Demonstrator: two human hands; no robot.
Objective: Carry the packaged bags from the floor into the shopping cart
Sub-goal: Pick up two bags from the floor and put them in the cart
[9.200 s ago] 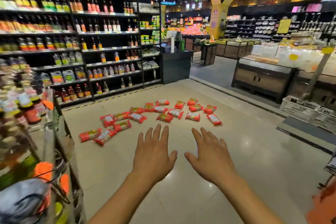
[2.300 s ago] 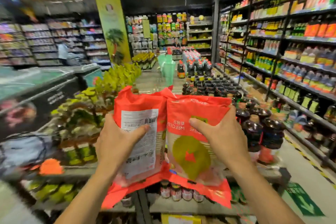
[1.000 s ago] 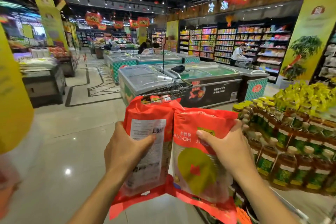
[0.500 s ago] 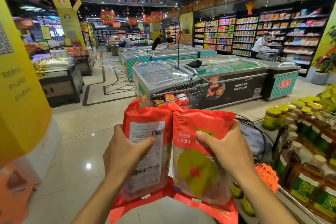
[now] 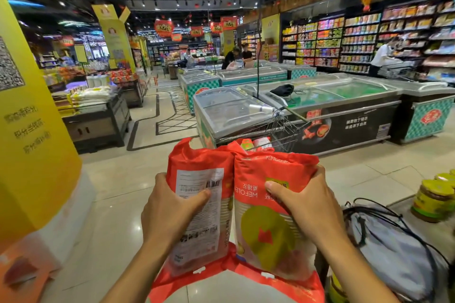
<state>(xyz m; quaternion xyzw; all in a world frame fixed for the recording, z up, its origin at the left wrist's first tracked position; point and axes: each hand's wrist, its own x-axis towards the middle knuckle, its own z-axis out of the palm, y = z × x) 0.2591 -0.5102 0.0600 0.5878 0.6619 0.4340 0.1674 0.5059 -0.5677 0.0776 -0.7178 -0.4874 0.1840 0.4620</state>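
Head view: I hold two red packaged bags upright in front of me, side by side and touching along their inner edges. My left hand (image 5: 170,206) grips the left bag (image 5: 204,236) from its outer side, the thumb curled across the white printed label with the barcode and the other fingers hidden behind the pack. My right hand (image 5: 307,204) grips the right bag (image 5: 266,238) in the same way, with the thumb pressed over the front, just above the green shape printed on it. Both bags are in the air above the pale tiled floor (image 5: 118,194), their lower sealed edges hanging down towards me.

Just beyond the tops of the bags stands the wire shopping cart (image 5: 283,130), with a few red packs (image 5: 256,142) showing inside its basket. The cart sits against a row of glass-topped freezer chests (image 5: 229,110). A yellow pillar (image 5: 29,130) fills the left edge. At the right edge are yellow-lidded jars (image 5: 435,197) and, nearer to me, a grey drawstring sack (image 5: 394,253) with black cords.
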